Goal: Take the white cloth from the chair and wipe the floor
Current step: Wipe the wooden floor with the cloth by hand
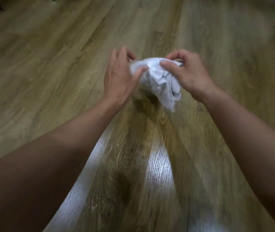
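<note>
Wood-grain plank floor (49, 64) in a yellowish-brown tone fills the whole view, with two bright patches of reflected light (158, 169) on the boards near the bottom centre. Two bare forearms reach in from the lower corners and meet in the middle of the frame. Between them sits the white cloth (158, 81), crumpled into a loose bunch and held by both hands. The left hand (118, 76) grips its left side, thumb pressed into the fabric and fingers (128, 54) curled round the far side. The right hand (187, 72) pinches the upper right part, thumb on top and fingers (175, 55) bent over the back edge. A wrinkled tail of the cloth hangs down toward the near side, over a dark shadow (143, 99) on the boards. Whether that tail touches the floor cannot be told. The picture is slightly blurred. Something dark at the top left corner is too unclear to name.
</note>
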A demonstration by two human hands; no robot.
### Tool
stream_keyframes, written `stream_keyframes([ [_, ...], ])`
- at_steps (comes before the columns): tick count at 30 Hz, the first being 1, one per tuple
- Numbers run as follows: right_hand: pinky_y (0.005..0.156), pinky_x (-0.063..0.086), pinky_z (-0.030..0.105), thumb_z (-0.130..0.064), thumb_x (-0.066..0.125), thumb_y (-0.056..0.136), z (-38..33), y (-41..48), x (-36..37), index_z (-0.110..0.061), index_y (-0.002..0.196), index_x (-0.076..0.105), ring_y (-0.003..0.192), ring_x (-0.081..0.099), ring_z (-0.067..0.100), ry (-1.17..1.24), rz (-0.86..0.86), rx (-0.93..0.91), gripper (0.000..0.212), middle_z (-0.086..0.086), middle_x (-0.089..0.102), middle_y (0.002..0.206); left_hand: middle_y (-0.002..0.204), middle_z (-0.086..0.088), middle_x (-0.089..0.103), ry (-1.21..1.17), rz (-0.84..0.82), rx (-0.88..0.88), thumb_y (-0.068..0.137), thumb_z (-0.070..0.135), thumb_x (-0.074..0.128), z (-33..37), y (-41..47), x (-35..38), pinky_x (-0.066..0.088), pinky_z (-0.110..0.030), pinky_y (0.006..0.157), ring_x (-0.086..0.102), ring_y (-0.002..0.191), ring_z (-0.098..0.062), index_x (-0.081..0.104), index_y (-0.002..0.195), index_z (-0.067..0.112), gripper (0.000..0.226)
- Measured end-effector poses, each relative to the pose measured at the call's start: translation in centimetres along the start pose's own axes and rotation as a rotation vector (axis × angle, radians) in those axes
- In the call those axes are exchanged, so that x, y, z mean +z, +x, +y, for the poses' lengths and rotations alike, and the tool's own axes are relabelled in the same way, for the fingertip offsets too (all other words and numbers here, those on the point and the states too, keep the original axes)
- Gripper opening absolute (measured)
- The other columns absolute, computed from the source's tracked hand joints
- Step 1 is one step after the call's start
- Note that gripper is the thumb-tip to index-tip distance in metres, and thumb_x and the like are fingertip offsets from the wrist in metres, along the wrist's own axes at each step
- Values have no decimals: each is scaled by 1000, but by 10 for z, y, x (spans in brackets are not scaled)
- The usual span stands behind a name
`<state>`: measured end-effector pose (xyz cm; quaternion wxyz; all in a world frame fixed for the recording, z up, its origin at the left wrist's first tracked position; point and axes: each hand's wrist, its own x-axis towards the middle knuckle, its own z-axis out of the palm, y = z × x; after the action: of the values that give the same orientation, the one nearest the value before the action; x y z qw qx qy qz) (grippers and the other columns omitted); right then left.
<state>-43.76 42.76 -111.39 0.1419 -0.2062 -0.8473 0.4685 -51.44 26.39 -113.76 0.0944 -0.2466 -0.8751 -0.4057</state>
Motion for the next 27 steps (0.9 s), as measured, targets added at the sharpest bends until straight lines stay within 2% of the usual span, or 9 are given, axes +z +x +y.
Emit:
stream_keyframes([
  [3,64,55,34,-33,75,80,-5,-8,11,-9,98,62,71,68,20,266,-95,199,33,7,69,83,73,4,61,-286,-314,-105,85,49,61,14,-20,5,47,-28,63,55,65,-10,61,82,12,37],
  [5,58,55,28,-22,73,83,-5,-13,13,-7,101,59,62,66,16,415,-176,305,27,8,67,76,75,0,65,-394,-480,-208,83,45,67,20,-25,10,46,-29,64,57,67,-11,64,87,9,37],
  [8,73,57,34,-9,70,83,-1,-16,0,-7,116,57,78,68,17,494,-284,389,36,10,69,93,85,-13,69,-569,-576,-373,80,21,75,22,-19,7,47,-26,62,61,69,-17,63,102,5,30],
  [11,71,58,29,-1,67,82,-3,-12,-24,-13,119,59,84,70,15,497,-279,345,40,7,69,99,71,-1,63,-553,-544,-374,78,6,73,19,-7,-4,47,-19,58,58,60,-9,65,92,14,18],
  [14,67,51,22,-1,64,81,-13,-6,-45,-20,114,63,79,62,12,173,-119,179,38,3,60,94,69,7,59,-295,-384,-246,80,8,63,16,8,-14,44,-21,63,56,65,-7,67,84,21,14],
  [17,59,48,13,-8,58,87,-30,-5,-50,-23,110,66,73,55,2,-71,5,-26,28,-8,56,85,93,7,62,-48,-263,-166,78,24,66,15,20,-22,49,-28,80,61,92,-15,66,100,27,22],
  [20,68,48,12,-17,58,90,-52,-12,-42,-25,100,69,81,60,-2,-126,-84,-163,17,-16,63,88,113,6,61,-21,-375,4,70,48,71,31,19,-18,46,-39,93,57,106,-13,58,117,31,52],
  [25,75,47,10,-14,60,89,-79,-18,-49,-19,97,70,81,59,-8,-46,13,-313,14,-15,65,87,81,6,64,47,-282,-63,77,22,61,32,15,-4,51,-30,75,64,87,-21,63,82,29,8],
  [27,74,48,14,-15,62,87,-80,-19,-65,-18,94,71,80,61,-4,39,20,-317,11,-12,67,85,90,6,60,39,-318,-67,78,34,67,24,9,-3,47,-28,73,61,88,-16,65,97,27,20],
])
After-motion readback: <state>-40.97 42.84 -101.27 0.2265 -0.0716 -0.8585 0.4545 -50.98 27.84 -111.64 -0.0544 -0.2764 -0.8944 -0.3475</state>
